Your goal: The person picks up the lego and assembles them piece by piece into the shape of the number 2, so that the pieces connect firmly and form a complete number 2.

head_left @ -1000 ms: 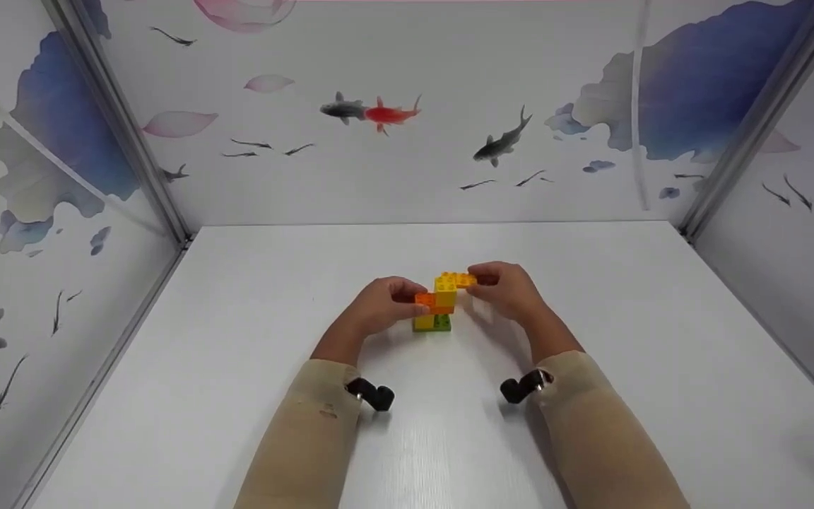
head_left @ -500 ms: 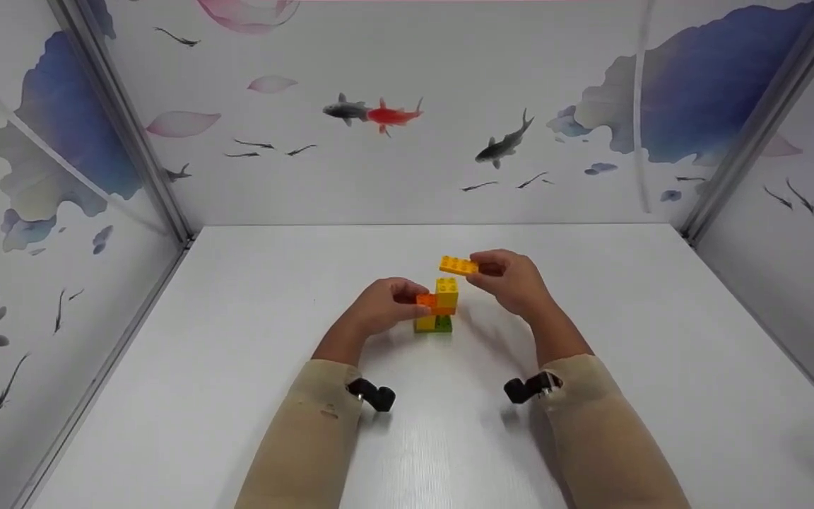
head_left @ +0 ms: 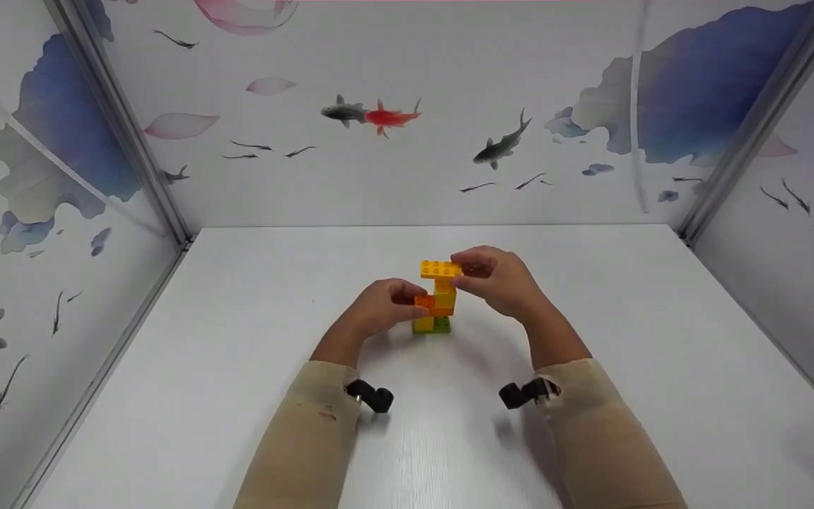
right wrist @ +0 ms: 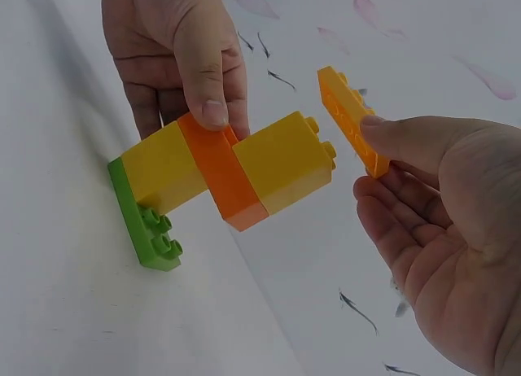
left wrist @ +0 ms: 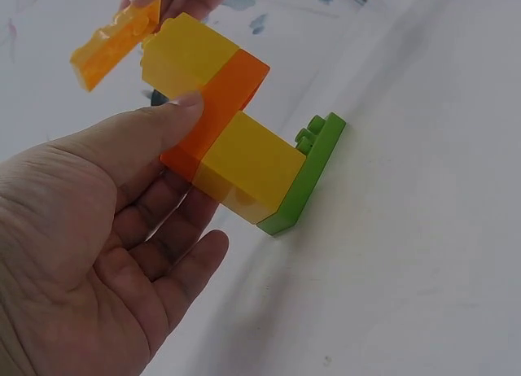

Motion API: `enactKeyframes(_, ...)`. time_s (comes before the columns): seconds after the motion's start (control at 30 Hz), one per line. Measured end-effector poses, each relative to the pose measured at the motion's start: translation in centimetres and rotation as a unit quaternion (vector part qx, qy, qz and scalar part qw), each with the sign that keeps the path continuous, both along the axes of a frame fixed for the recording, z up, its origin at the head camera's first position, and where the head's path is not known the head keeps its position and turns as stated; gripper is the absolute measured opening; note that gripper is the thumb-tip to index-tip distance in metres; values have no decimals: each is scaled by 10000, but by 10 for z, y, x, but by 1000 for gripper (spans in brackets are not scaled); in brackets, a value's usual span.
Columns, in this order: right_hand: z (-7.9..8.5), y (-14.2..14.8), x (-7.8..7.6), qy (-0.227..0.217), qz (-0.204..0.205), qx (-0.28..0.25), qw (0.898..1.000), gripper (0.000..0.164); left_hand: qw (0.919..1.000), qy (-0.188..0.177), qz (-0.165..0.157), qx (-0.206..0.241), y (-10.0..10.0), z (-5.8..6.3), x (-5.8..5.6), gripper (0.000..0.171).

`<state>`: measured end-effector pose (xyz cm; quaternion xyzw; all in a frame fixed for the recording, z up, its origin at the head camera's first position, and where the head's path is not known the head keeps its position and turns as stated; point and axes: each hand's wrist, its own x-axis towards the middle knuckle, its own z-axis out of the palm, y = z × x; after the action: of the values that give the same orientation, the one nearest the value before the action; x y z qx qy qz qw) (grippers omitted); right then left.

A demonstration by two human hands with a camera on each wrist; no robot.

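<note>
A stepped stack of toy building bricks stands on the table. At its foot is a flat green brick [left wrist: 313,172], bearing a yellow brick [left wrist: 254,158] at one end. An orange brick [left wrist: 218,107] lies across that one, and an upper yellow brick [right wrist: 281,163] sits on the orange brick's other end. My left hand [head_left: 384,308] pinches the orange brick between thumb and fingers. My right hand [head_left: 502,284] pinches one end of a flat yellow-orange brick [right wrist: 348,120]. In both wrist views a gap separates this flat brick from the studs of the upper yellow brick.
The white table [head_left: 237,268] spreads around the stack. Printed panels with fish and petals rise at the back [head_left: 407,177] and on both sides, joined by grey metal posts [head_left: 124,134]. Black wrist cameras [head_left: 377,397] jut inward from both sleeves.
The flat yellow-orange brick was first low beside the top yellow brick. My right hand raised it, then brought it left over the stack. My left hand keeps its hold on the orange brick.
</note>
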<state>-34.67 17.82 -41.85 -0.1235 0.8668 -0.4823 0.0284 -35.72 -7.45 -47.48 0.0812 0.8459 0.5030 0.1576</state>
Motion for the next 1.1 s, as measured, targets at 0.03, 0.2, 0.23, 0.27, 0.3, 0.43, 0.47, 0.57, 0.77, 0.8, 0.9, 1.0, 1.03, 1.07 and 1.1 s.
enactKeyframes(0.03, 0, -1, 0, -7, 17, 12, 10000, 34, 10000, -3, 1, 4, 0, 0, 0, 35)
enactKeyframes(0.2, 0, -3, 1, -11, 67, 122, 9999, 34, 10000, 42, 5, -90, 0, 0, 1, 35)
enactKeyframes(0.23, 0, -3, 1, -5, 87, 159, 9998, 34, 9999, 60, 8, -104, 0, 0, 1, 35)
enactKeyframes(0.27, -1, -4, 0, 7, 113, 204, 9997, 35, 9999, 86, 11, -115, 0, 0, 1, 35)
enactKeyframes(0.3, -2, -4, 0, 3, 134, 247, 9996, 35, 9999, 110, 15, -124, -1, 0, 1, 35)
enactKeyframes(0.43, -6, -4, -2, -90, 218, 377, 9990, 35, 9998, 177, 22, -131, -1, -2, 0, 35)
enactKeyframes(0.47, -8, -4, -2, -126, 232, 402, 9988, 34, 9997, 189, 14, -134, -1, -2, 0, 35)
enactKeyframes(0.57, -10, -3, -3, -177, 312, 424, 9985, 33, 9998, 180, -16, -103, -1, -4, -1, 33)
enactKeyframes(0.77, -11, -4, -2, -88, 435, 473, 9979, 31, 9998, 162, -52, -33, 0, -5, -3, 30)
enactKeyframes(0.8, -11, -5, -2, -70, 431, 499, 9978, 30, 9998, 162, -53, -34, 0, -5, -3, 30)
enactKeyframes(0.9, -11, -5, -1, 1, 404, 568, 9976, 29, 9999, 149, -44, -34, 0, -5, -3, 30)
enactKeyframes(1.0, -12, -6, -1, 28, 401, 589, 9975, 29, 9999, 127, -29, -40, 0, -4, -2, 31)
enactKeyframes(1.03, -13, -6, -1, 27, 392, 589, 9975, 29, 9999, 123, -26, -48, 0, -4, -2, 32)
enactKeyframes(1.07, -13, -7, -1, 16, 387, 591, 9975, 28, 9999, 123, -23, -59, 0, -4, -2, 32)
enactKeyframes(1.1, -14, -7, -1, 11, 389, 600, 9974, 28, 9999, 118, -18, -66, 0, -4, -2, 33)
